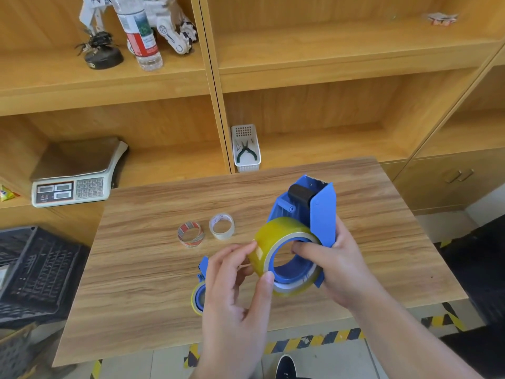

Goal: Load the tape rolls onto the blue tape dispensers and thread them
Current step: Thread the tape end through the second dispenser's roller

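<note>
My right hand [337, 265] grips a blue tape dispenser [314, 209] above the wooden table [136, 258], with one finger inside the hub. A wide yellowish tape roll [269, 242] sits on that hub. My left hand [237, 280] pinches the roll's outer face between thumb and fingertips. A second blue dispenser [201, 285] with a yellowish roll on it lies on the table, mostly hidden behind my left hand. Two small rolls stand further back: a red-printed one [190, 233] and a clear one [222, 226].
A white basket with pliers [246, 149] stands at the table's far edge. A scale [76, 173] sits on the shelf at left, a black crate [32, 272] below it. Striped floor tape [314, 340] and my shoe [285, 366] show near the front edge.
</note>
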`<state>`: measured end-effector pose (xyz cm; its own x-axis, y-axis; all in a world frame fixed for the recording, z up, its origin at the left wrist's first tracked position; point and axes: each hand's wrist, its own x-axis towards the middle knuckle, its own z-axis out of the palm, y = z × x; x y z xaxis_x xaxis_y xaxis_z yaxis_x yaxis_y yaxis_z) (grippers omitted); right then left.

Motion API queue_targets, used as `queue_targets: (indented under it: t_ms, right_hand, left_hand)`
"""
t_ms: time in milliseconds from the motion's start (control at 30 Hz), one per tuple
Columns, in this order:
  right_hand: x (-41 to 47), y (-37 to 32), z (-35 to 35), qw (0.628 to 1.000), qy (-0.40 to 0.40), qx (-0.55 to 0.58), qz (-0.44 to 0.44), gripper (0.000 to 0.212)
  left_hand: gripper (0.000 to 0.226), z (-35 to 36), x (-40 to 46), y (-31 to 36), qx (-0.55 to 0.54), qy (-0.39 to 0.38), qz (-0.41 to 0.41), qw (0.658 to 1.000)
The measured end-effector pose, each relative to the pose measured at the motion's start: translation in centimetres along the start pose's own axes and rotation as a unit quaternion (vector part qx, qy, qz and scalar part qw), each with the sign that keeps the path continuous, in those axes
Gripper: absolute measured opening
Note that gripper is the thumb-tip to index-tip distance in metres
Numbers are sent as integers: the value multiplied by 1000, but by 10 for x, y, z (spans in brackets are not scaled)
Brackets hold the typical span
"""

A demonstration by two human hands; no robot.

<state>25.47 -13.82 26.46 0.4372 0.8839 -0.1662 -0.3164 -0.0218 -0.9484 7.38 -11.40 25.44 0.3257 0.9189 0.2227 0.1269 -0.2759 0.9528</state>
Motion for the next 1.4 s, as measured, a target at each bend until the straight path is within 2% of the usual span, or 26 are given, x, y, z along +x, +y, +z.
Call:
queue_targets:
  t_ms: [100,167,367,567,733,867,933,1033,1133,1400]
  right_hand:
    - [-1,1,-6,1000,-24,-17,10,46]
    - [-1,2,-10,999,-43,-19,10,46]
    - [1,2,-17,995,-87,-34,-31,54]
    - [-1,-3,-21,995,-77,-33,-56,53]
    - [-2,-6,-21,997,-60,4,-57,57]
    - [-7,-20,-12,992,-74,19,-98,25]
    - [-7,-24,-9,991,-74,41,-108,21]
    - [-5,-25,-7,990,-74,41,-114,27]
    - [-5,-25,-5,990,-73,49,-113,20]
    - [-7,-25,0,991,-66,73,-94,26]
  left_hand:
    - [50,-9,11,4,44,-89,1,995]
    - [48,-15,20,7,62,-142,-2,988]
    - [42,-22,28,16,90,-168,0,982]
    - [37,-20,24,19,59,-136,23,989]
    - [35,-18,23,32,29,-83,95,992]
    - [54,-19,23,44,-3,-67,90,994]
    - [54,-19,25,51,2,-70,110,991]
    - [51,-19,26,58,-9,-64,111,992]
    - [48,-18,24,58,-16,-59,102,993]
    - [50,-19,24,59,-28,-53,89,994]
